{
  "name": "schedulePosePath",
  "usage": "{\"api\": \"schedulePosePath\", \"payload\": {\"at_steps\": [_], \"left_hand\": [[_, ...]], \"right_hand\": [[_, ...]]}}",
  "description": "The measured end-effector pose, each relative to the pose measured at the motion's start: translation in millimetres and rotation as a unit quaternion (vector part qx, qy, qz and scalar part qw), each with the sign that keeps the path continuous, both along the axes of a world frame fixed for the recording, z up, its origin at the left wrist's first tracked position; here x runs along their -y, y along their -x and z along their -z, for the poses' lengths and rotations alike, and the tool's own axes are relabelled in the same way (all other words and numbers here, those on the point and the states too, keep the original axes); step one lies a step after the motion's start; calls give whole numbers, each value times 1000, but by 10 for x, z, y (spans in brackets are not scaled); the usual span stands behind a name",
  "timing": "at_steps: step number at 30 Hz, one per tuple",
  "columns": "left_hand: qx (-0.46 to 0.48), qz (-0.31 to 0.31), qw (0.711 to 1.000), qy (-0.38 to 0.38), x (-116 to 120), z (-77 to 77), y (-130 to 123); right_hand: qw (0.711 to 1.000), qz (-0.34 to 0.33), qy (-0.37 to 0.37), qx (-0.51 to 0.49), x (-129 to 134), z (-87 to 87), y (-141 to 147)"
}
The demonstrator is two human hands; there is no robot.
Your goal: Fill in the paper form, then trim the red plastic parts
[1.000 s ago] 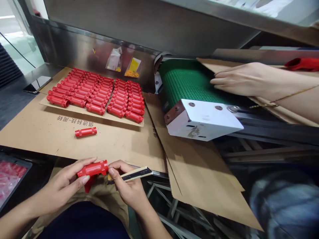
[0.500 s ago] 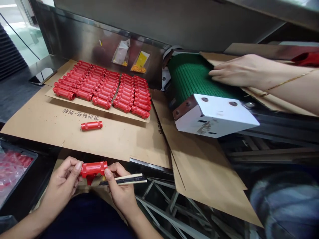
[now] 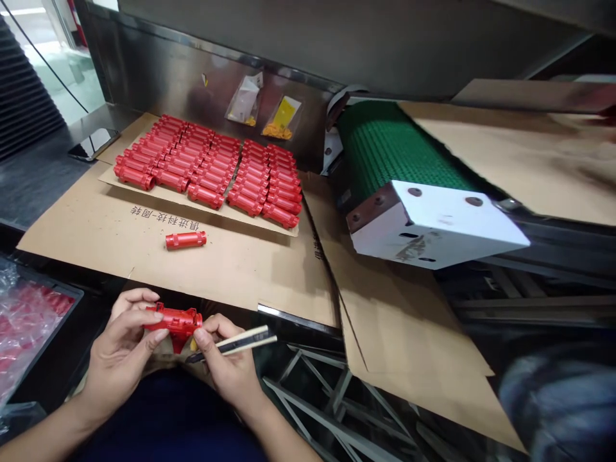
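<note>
My left hand point(image 3: 120, 350) pinches one end of a red ribbed plastic tube-shaped part point(image 3: 180, 319). A red wedge-shaped piece point(image 3: 179, 344) shows just below that part; whether they are joined I cannot tell. My right hand point(image 3: 228, 359) is closed around a pair of tweezers point(image 3: 245, 340) with pale arms and a dark tip, and its fingertips touch the part's right end. Something small and yellow point(image 3: 194, 344) shows beside the right fingertips. Ahead of my hands, a single red tube part point(image 3: 185, 240) lies on the cardboard.
Rows of red tube parts point(image 3: 206, 167) lie on a cardboard sheet point(image 3: 283, 229). Two small bags point(image 3: 283, 115) hang on the metal wall. To the right is a green conveyor belt point(image 3: 394, 144); a blurred co-worker's hand point(image 3: 584, 151) is beyond. A bin point(image 3: 72, 301) stands left.
The red part in my hands has been turned, so a side with cutouts now faces up. The tweezers have tilted upward. The co-worker's hand has moved right, away from the belt.
</note>
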State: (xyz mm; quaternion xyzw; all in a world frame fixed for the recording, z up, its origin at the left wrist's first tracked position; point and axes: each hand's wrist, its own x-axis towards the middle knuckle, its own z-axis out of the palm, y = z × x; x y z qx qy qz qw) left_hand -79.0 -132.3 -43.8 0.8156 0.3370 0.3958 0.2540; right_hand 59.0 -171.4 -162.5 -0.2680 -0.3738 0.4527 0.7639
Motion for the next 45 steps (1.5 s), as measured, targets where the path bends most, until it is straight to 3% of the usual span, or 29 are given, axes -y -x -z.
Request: {"api": "schedulePosePath", "payload": {"at_steps": [2, 4, 6, 9, 12, 15, 18, 24, 33, 35, 40, 43, 45], "left_hand": [[37, -16, 998, 49, 9, 38, 1], [117, -65, 978, 161, 17, 64, -31], [183, -108, 940, 266, 17, 49, -75], [193, -113, 915, 335, -1, -51, -90], [171, -110, 912, 357, -24, -143, -33], [155, -111, 907, 376, -24, -150, 13], [165, -109, 905, 377, -2, -111, 2], [166, -84, 903, 387, 13, -88, -52], [204, -103, 883, 411, 1, -120, -67], [227, -118, 864, 433, 1, -131, -75], [322, -232, 782, 480, -5, -175, -128], [340, -244, 767, 487, -4, -189, -159], [342, -239, 763, 494, 0, -177, -163]], "right_hand": [[1000, -13, -2, -18, -21, -22, 49], [994, 69, -58, 69, -34, -54, 65], [964, 144, -134, 181, -24, -81, 22], [937, 178, -171, 247, 63, -86, -141], [928, 216, -165, 254, 202, -73, -307], [927, 179, -220, 246, 281, -82, -342], [937, 133, -254, 199, 233, -96, -255], [930, 165, -267, 190, 85, -121, -170], [942, 148, -250, 166, 94, -141, -220], [947, 142, -235, 164, 93, -133, -220], [950, 191, -160, 186, 139, -124, -231], [954, 194, -112, 197, 155, -155, -221], [967, 144, -67, 199, 133, -194, -189]]}}
